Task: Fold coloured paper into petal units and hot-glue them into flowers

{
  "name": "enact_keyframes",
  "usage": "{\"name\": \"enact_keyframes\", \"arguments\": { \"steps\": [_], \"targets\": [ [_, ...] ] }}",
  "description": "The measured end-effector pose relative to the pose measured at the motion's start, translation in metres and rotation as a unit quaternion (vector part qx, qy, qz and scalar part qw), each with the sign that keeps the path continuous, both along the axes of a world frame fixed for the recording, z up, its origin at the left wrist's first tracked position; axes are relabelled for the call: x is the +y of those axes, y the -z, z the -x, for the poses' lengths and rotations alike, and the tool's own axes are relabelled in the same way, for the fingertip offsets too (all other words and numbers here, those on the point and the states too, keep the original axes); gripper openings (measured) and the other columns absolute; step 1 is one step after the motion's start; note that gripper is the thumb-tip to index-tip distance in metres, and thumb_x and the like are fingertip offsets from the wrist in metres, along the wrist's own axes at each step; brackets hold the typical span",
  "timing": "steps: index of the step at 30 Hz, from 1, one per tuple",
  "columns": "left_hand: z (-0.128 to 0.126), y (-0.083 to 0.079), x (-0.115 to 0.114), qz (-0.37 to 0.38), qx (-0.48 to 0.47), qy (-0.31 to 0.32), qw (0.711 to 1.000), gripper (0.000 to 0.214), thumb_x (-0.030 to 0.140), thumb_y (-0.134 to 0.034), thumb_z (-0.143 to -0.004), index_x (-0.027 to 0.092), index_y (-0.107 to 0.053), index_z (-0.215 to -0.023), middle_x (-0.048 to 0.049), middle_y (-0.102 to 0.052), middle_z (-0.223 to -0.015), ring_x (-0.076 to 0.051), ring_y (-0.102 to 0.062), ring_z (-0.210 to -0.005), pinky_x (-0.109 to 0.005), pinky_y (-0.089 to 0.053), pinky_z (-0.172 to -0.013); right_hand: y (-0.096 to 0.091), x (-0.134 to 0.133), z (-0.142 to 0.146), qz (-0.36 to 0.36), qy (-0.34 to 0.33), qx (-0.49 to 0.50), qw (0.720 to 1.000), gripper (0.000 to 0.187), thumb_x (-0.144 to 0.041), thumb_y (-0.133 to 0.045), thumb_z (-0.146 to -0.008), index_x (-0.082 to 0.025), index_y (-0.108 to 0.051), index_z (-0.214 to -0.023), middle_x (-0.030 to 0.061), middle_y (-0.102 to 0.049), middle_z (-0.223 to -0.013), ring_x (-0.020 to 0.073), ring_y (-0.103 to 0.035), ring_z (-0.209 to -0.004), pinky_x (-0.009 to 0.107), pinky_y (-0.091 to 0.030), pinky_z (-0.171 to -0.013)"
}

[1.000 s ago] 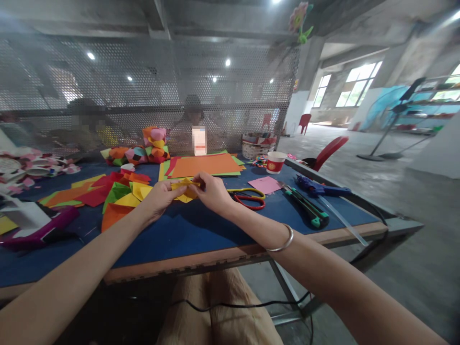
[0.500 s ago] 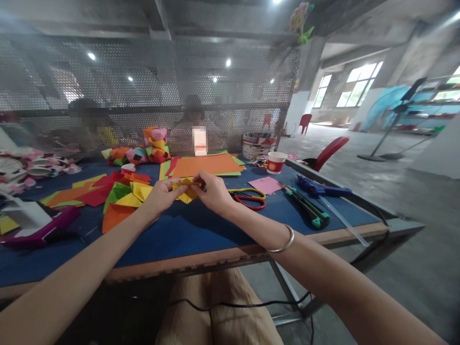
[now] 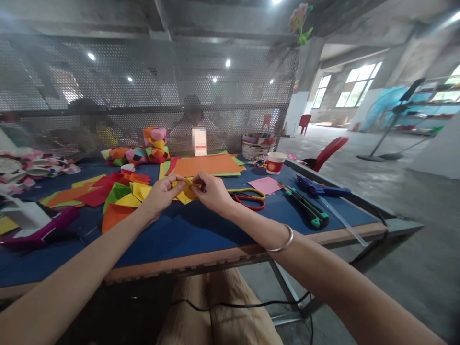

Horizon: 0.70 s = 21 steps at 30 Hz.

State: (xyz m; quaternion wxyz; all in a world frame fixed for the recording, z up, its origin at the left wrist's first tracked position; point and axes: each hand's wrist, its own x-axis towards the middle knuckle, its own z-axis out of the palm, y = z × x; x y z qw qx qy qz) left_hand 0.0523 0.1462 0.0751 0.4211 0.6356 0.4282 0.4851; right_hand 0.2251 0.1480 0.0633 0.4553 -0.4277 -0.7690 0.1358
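Both hands meet over the middle of the blue table (image 3: 201, 230). Left hand (image 3: 163, 191) and right hand (image 3: 213, 191) each pinch the yellow paper (image 3: 187, 190) between thumb and fingertips, one hand at each end. The folded paper is held just above the tabletop, between the two hands; whether its lower corner touches the surface is unclear.

- Scissors (image 3: 247, 197), red and yellow handles: at 3 o'clock of the right hand, just beside it, flat on the table.
- Stack of orange sheets (image 3: 206, 165): at 12 o'clock of the paper, near.
- Pile of folded coloured pieces (image 3: 122, 194): at 9 o'clock of the left hand, near.
- Pink sheet (image 3: 265, 184) and red paper cup (image 3: 275, 162): at 2 o'clock, cup upright.
- Green knife (image 3: 307, 207) and blue glue gun (image 3: 319, 190): at 3 o'clock, well apart, near the table's edge.
- Metal bangle (image 3: 283, 239) on the right wrist.
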Motion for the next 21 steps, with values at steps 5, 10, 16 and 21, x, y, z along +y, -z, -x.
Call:
{"name": "enact_keyframes", "arguments": {
  "steps": [5, 10, 16, 21],
  "targets": [
    [-0.0004, -0.0027, -0.0009, 0.006, 0.013, -0.007, 1.000, 0.051, 0.055, -0.089, -0.055, 0.020, -0.064, -0.082, 0.0046, -0.063, -0.061, -0.012, -0.055, -0.049, -0.023, -0.039, -0.045, 0.0008, 0.0008, 0.0003, -0.029, -0.027, 0.028, 0.999, 0.007, -0.017, -0.062, -0.085, -0.018, -0.061, -0.092, 0.0022, -0.067, -0.087, 0.0137, -0.060, -0.077, 0.026, -0.047, -0.074],
    [-0.0026, -0.0060, -0.0038, 0.016, 0.016, -0.013, 1.000, 0.052, 0.056, -0.089, -0.053, 0.020, -0.063, -0.080, 0.0050, -0.062, -0.059, -0.011, -0.053, -0.048, -0.022, -0.038, -0.044, 0.0040, 0.0044, 0.0016, -0.037, -0.060, 0.060, 0.996, 0.007, -0.015, -0.058, -0.086, -0.017, -0.062, -0.092, 0.0032, -0.068, -0.088, 0.0137, -0.062, -0.079, 0.025, -0.048, -0.073],
    [-0.0053, -0.0093, -0.0078, 0.050, 0.002, -0.001, 0.999, 0.046, 0.050, -0.088, -0.053, 0.020, -0.061, -0.077, 0.0044, -0.064, -0.062, -0.011, -0.055, -0.051, -0.021, -0.037, -0.044, 0.0049, 0.0072, 0.0025, -0.052, -0.067, 0.088, 0.993, 0.009, -0.011, -0.059, -0.083, -0.017, -0.063, -0.088, 0.0006, -0.065, -0.081, 0.0125, -0.060, -0.074, 0.024, -0.047, -0.069],
    [-0.0039, -0.0083, -0.0068, 0.084, -0.033, 0.011, 0.996, 0.042, 0.042, -0.088, -0.051, 0.018, -0.065, -0.076, 0.0026, -0.066, -0.063, -0.014, -0.061, -0.057, -0.023, -0.047, -0.052, 0.0021, 0.0054, 0.0012, -0.059, -0.074, 0.082, 0.992, 0.013, -0.005, -0.058, -0.079, -0.018, -0.063, -0.079, -0.0009, -0.063, -0.079, 0.0110, -0.056, -0.070, 0.022, -0.045, -0.067]
  ]
}}
